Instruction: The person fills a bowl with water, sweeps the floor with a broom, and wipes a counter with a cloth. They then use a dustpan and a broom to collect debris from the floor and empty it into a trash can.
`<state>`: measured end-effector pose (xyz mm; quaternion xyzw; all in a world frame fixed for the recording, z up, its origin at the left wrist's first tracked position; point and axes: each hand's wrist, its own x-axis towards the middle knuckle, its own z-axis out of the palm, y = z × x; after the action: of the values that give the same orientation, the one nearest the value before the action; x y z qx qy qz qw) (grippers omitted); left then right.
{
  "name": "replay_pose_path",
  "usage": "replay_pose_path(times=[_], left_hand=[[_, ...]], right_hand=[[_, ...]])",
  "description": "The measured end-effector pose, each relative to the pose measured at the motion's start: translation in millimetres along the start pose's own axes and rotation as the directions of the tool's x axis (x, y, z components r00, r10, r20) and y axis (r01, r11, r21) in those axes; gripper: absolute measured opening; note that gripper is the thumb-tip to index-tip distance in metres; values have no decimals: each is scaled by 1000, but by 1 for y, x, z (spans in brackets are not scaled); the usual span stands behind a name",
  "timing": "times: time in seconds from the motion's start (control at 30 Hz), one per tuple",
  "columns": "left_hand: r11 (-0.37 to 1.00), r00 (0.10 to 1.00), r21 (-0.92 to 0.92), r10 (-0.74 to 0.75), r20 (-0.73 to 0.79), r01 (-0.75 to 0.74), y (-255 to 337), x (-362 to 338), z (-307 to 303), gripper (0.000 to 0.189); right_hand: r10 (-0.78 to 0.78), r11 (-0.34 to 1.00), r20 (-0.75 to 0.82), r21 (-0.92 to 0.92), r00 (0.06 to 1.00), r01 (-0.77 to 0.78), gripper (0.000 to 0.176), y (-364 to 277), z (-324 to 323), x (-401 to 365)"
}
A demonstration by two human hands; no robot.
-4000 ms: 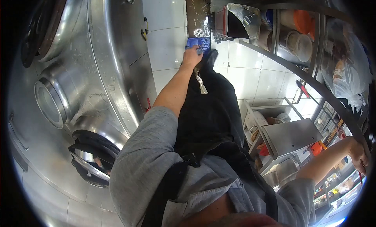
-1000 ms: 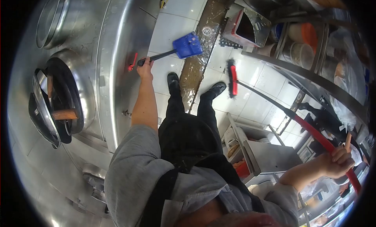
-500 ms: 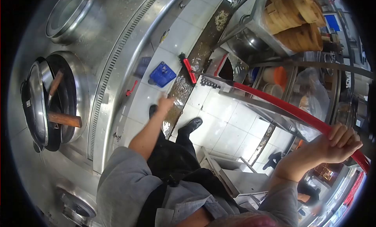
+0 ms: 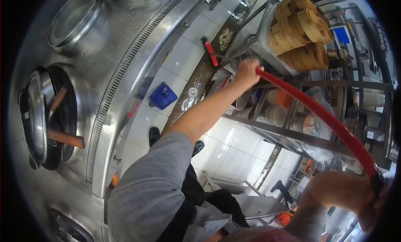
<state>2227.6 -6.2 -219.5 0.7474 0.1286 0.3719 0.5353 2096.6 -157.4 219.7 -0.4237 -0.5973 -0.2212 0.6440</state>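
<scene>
A long red pole (image 4: 317, 108) slants across the right side, with a red brush head (image 4: 211, 53) at its far end above the wet floor channel (image 4: 200, 79). My left hand (image 4: 248, 73) is wrapped round the pole's forward part, where the red grip begins. Near the right edge my right hand (image 4: 374, 204) closes on the pole's rear end; its fingers are blurred and partly in shadow. A blue dustpan-like tray (image 4: 163, 95) lies on the white tiles left of the channel.
On the left is a steel stove counter (image 4: 121, 70) with woks and lids (image 4: 39, 116). Bamboo steamers (image 4: 296, 26) stand on a rack at upper right, above shelves holding tubs (image 4: 275, 115). My shoes (image 4: 154, 136) are on the tiled floor.
My left hand has moved up and right from over the floor and taken hold of the pole. My right hand has moved down and right with the pole's rear end. The view has shifted.
</scene>
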Motion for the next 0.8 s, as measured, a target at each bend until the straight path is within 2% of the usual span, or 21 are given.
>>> replay_pose_path(times=[0.07, 0.1, 0.13, 0.17, 0.2, 0.23, 0.27, 0.33, 0.37, 0.4, 0.47, 0.53, 0.6, 0.63, 0.67, 0.73, 0.77, 0.8], left_hand=[[996, 991, -6, 90, -101, -91, -26, 22, 12, 26], [990, 987, -76, -106, 123, 116, -23, 28, 8, 29], [990, 986, -80, -109, 127, 120, -30, 30, 13, 29], [997, 997, -73, -23, 76, 29, -42, 29, 19, 30], [997, 998, -57, 57, 31, -55, -53, 23, 22, 30], [997, 998, -55, 59, 35, -57, -55, 17, 19, 31], [998, 998, -46, 45, 42, -43, -64, 9, 18, 31], [994, 996, -70, 88, 15, -87, -81, -1, 14, 32], [997, 994, -76, 42, 101, -34, -83, -9, 7, 31], [997, 994, -74, 30, 105, -22, -81, -15, 5, 31], [997, 998, -76, 20, 68, -14, -68, -25, 3, 30], [998, 1000, -65, 3, 29, -1, -34, -29, -8, 27], [1000, 993, -11, 3, -118, -5, -6, -40, -16, 24], [1000, 991, -5, -17, -129, 17, 6, -47, -23, 24], [1000, 991, -3, -27, -131, 27, 9, -54, -30, 24], [999, 997, 40, 19, -75, -16, 13, -71, -42, 23], [998, 997, 28, 59, -59, -58, 3, -80, -42, 23], [999, 998, 32, 43, -53, -41, -7, -87, -44, 23]], right_hand=[[59, 998, 76, -18, 995, -58, 23, 33, -10, -48], [200, 970, -49, -132, 979, -205, 17, 49, 2, -82], [183, 889, -326, -348, 927, -298, 18, 75, 20, -117], [-88, 515, 66, -851, 994, 102, 8, 108, 22, -157], [310, 900, -259, -230, 915, -371, 12, 113, 38, -197], [314, 669, -120, -676, 942, -309, 6, 120, 37, -224], [398, 821, -14, -441, 917, -363, 8, 134, 52, -236], [359, 858, 72, -418, 930, -299, 15, 144, 69, -266], [406, 851, 83, -395, 910, -344, 17, 138, 72, -272], [452, 842, 94, -374, 887, -389, 20, 130, 76, -275], [409, 875, 50, -304, 911, -376, 26, 118, 77, -268], [411, 891, 117, -261, 904, -372, 29, 102, 74, -239], [435, 888, 226, -268, 872, -373, 27, 83, 70, -206], [442, 892, 295, -243, 847, -380, 26, 73, 65, -193], [445, 895, 362, -218, 819, -389, 26, 63, 61, -182], [484, 874, 373, -167, 792, -456, 22, 40, 58, -168], [473, 877, 348, -97, 810, -471, 21, 32, 56, -166], [486, 869, 346, -94, 802, -486, 21, 22, 56, -162]])
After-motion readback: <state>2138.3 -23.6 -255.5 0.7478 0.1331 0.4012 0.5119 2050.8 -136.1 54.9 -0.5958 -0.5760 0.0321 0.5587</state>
